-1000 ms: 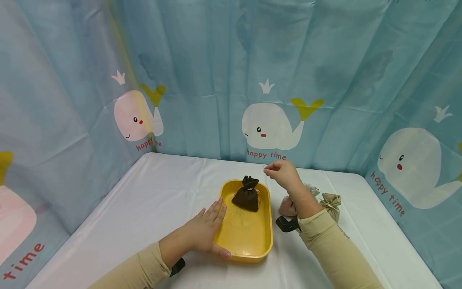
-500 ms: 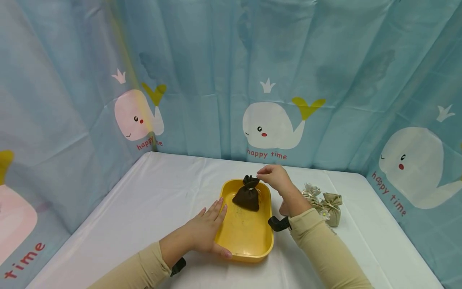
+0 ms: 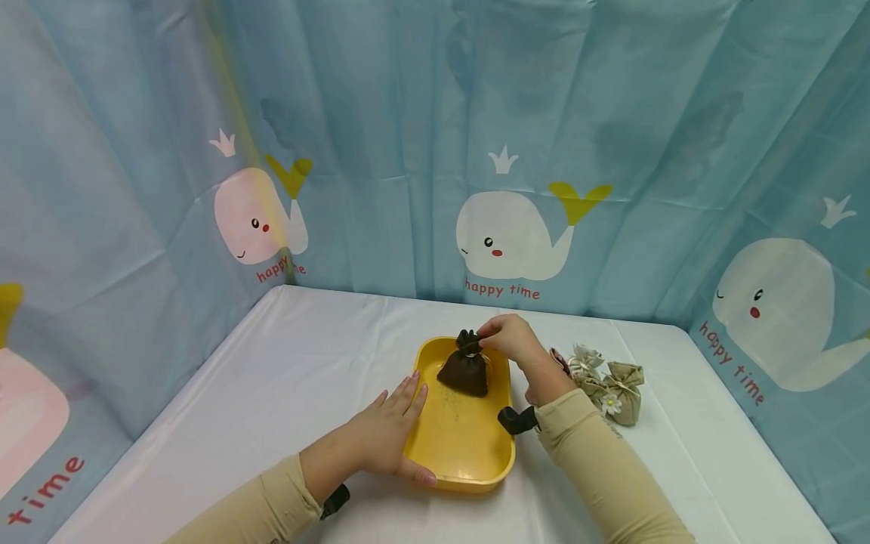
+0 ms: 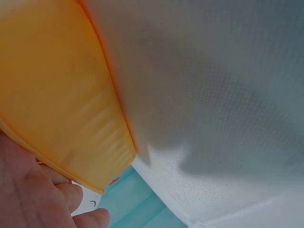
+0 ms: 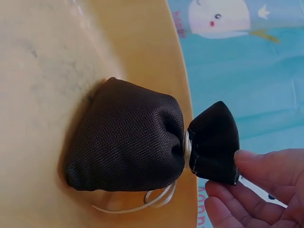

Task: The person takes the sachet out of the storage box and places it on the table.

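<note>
A dark brown drawstring pouch [image 3: 464, 373] leans at the far end of a yellow tray [image 3: 462, 453]. Its gathered top stands above the rim, and a pale cord is tied round the neck. My right hand [image 3: 511, 338] reaches over the tray's far right corner. In the right wrist view, the thumb and fingers of that hand [image 5: 266, 185] pinch the edge of the pouch's ruffled top [image 5: 216, 142]. My left hand [image 3: 387, 434] lies along the tray's left side, fingers straight on the rim and thumb at the near corner.
Right of the tray, several light drawstring pouches stand together; one is olive-beige [image 3: 625, 389], and a small white flower [image 3: 611, 404] shows in front. A reddish one [image 3: 560, 360] is mostly hidden behind the right wrist. A blue whale-print curtain [image 3: 381, 227] rises behind the white tablecloth [image 3: 326, 340].
My right hand has come left and slightly down from beside the tray to the dark pouch's top, uncovering more of the light pouches. The left hand and tray have stayed put.
</note>
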Tool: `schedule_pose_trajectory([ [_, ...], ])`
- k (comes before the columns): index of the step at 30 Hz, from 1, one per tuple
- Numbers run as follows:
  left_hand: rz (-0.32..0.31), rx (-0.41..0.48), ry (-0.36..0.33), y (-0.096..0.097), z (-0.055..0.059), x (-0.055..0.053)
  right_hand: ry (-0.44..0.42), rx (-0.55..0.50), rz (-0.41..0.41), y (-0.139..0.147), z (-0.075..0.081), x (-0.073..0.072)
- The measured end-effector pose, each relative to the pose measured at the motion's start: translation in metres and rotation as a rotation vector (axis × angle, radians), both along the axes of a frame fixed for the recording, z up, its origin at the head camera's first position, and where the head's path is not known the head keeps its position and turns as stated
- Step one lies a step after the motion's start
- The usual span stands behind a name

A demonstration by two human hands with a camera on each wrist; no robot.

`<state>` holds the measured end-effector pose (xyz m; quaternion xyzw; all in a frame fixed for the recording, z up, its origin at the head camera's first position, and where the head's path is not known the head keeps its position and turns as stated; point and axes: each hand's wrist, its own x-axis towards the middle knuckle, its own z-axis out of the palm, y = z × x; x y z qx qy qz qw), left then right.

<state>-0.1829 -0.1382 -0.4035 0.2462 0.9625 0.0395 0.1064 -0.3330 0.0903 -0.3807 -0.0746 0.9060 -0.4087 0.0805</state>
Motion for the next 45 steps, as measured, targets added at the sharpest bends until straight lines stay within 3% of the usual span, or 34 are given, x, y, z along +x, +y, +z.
schedule_pose_trajectory([
  [5, -0.001, -0.003, 0.006, 0.0, -0.001, 0.0, 0.028, 0.067, 0.021, -0.004, -0.002, -0.003],
  [19, 0.002, -0.006, 0.014, 0.0, -0.001, 0.0, 0.048, 0.073, 0.025, -0.009, 0.011, 0.005],
  [31, 0.008, 0.009, 0.002, -0.002, -0.003, 0.001, 0.068, -0.001, 0.062, -0.003, 0.03, 0.017],
  [45, 0.009, 0.007, 0.006, -0.001, -0.002, 0.001, 0.094, -0.043, 0.05, 0.031, 0.061, 0.03],
])
